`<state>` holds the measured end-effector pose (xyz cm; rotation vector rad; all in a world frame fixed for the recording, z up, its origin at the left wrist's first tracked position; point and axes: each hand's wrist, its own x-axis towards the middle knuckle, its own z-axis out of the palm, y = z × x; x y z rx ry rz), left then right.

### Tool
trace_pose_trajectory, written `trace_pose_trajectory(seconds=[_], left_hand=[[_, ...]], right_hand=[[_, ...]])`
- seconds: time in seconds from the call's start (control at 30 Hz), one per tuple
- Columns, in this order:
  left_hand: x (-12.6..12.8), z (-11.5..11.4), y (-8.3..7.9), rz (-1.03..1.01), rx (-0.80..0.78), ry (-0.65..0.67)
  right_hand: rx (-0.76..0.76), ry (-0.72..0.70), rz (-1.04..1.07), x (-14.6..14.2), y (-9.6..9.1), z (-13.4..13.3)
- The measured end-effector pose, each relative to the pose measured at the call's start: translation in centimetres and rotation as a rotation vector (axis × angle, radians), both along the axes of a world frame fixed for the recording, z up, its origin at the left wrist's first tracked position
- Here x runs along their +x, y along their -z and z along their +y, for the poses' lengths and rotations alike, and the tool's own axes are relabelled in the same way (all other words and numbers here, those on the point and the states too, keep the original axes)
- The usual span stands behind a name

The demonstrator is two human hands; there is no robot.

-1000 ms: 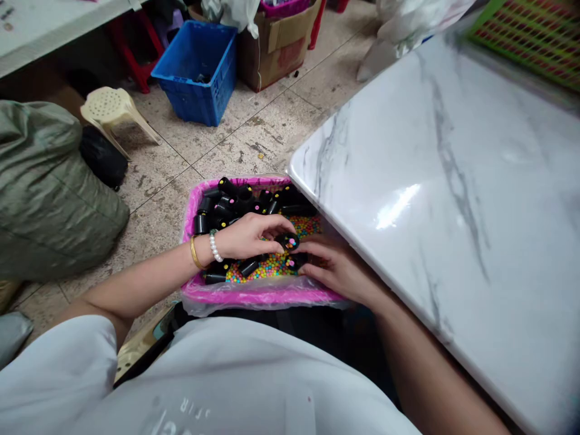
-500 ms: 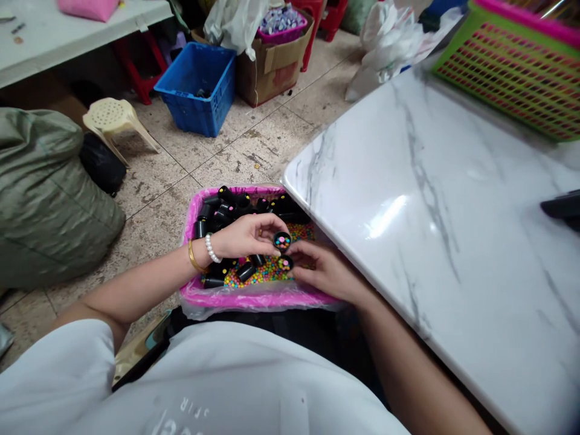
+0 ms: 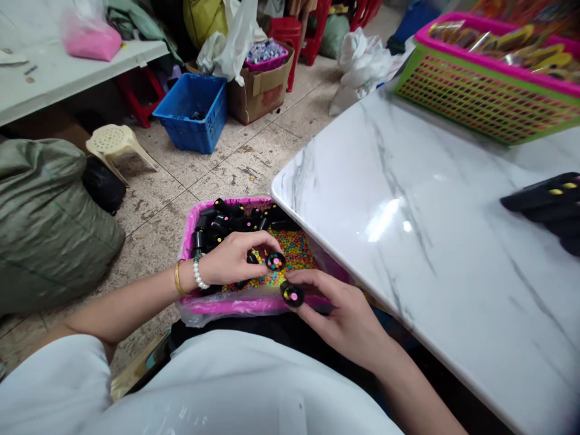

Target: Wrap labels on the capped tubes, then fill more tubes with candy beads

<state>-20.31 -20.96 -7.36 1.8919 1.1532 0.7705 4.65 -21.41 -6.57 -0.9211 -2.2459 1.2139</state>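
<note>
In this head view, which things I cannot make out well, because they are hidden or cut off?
- The underside of the black cylinder in the left hand and the one in the right hand: hidden by the fingers.
- The floor of the pink tray: hidden by coloured beads.
- The dark object on the marble table: cut off by the right edge.
- The contents of the green basket: cut off by the top edge.

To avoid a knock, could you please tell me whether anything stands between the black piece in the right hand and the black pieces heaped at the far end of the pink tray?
Yes: the left hand and the dotted black piece it pinches lie in that line, above the coloured beads.
</note>
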Motion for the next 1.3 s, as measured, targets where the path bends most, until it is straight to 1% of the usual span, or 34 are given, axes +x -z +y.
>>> trace_pose_trajectory(seconds=[0.07, 0.13, 0.2, 0.3, 0.37, 0.47, 0.67, 0.77, 0.83, 0.97, 1.1, 1.2, 1.3], left_hand=[[-0.2, 0.0, 0.0, 0.066, 0.121, 0.043], [-0.3, 0.0, 0.2, 0.148, 0.222, 0.054], [-0.3, -0.1, 0.2, 0.181, 0.224, 0.046], [0.3, -0.5, -0.6, 0.151, 0.189, 0.048], [0.8, -0.6, -1.3, 0.165, 0.229, 0.071], [1.1, -0.7, -1.9, 0.273, 0.322, 0.130], [1.2, -0.9, -1.7, 0.490, 0.416, 0.149], [1.5, -1.2, -1.5, 0.533, 0.447, 0.164], [1.5, -1.1, -1.3, 0.520, 0.444, 0.149], [1.2, -0.9, -0.6, 0.385, 0.359, 0.103], [0.9, -0.9, 0.0, 0.204, 0.191, 0.076], [1.0, -1.2, 0.2, 0.077, -0.024, 0.042], [1.2, -1.3, 0.4, -0.159, -0.320, 0.024]], right_hand=[[0.067, 0.036, -0.036, 0.7, 0.0, -0.6], [0.087, 0.080, -0.066, 1.1, 0.1, -0.9], [0.067, 0.131, -0.103, 1.1, 0.3, -0.9], [-0.007, 0.166, -0.142, 0.2, 0.8, -0.2], [-0.063, 0.158, -0.126, -0.6, 1.2, 0.4], [-0.093, 0.135, -0.083, -1.5, 1.6, 1.0], [-0.136, 0.156, -0.039, -1.6, 2.3, 0.8], [-0.111, 0.148, -0.055, -1.7, 2.6, 0.8], [-0.105, 0.144, -0.055, -1.7, 2.7, 0.9], [-0.115, 0.149, -0.017, -1.4, 2.7, 0.9], [-0.125, 0.136, 0.027, -0.9, 2.6, 0.7], [-0.160, 0.120, 0.074, -0.7, 2.4, 0.4], [-0.198, 0.117, 0.101, -0.6, 2.3, 0.3]])
